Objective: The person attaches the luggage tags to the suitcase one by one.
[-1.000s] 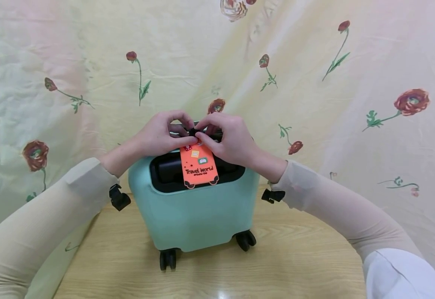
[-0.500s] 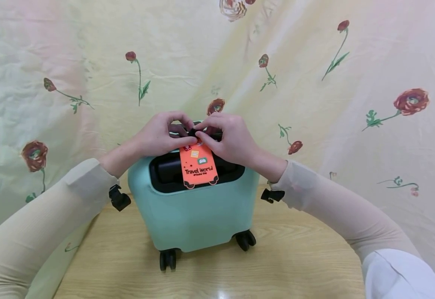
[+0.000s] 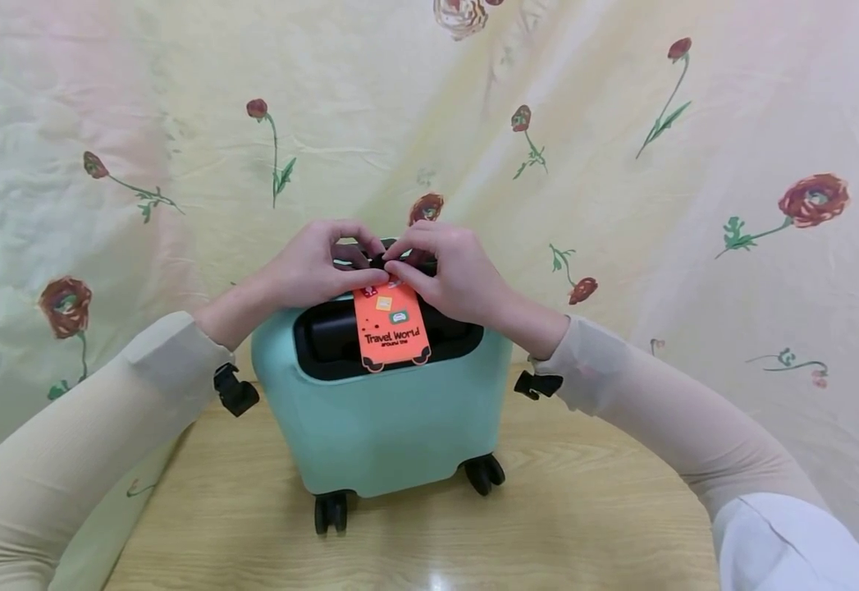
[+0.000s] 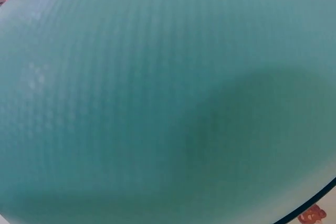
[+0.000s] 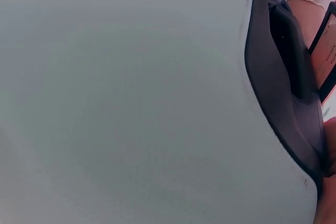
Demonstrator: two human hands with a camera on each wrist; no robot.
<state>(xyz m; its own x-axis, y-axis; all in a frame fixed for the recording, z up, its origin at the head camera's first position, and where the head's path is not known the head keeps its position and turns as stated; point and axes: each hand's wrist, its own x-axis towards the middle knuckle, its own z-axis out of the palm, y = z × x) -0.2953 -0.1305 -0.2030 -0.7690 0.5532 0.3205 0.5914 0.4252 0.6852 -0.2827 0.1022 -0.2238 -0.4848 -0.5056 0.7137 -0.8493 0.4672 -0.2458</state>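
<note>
A mint-green suitcase stands upright on its black wheels. An orange luggage tag printed "Travel World" hangs over the black handle recess on its top. My left hand pinches the black strap above the tag between thumb and fingers. From the other side, my right hand pinches that strap too, fingertips nearly meeting the left ones. Fingers hide most of the strap. Green shell fills the left wrist view; in the right wrist view the recess and tag edge show at right.
The suitcase is on a light wooden table. Behind it hangs a pale cloth printed with red flowers. Front wheels face the near side. Black buckles hang from straps at both wrists.
</note>
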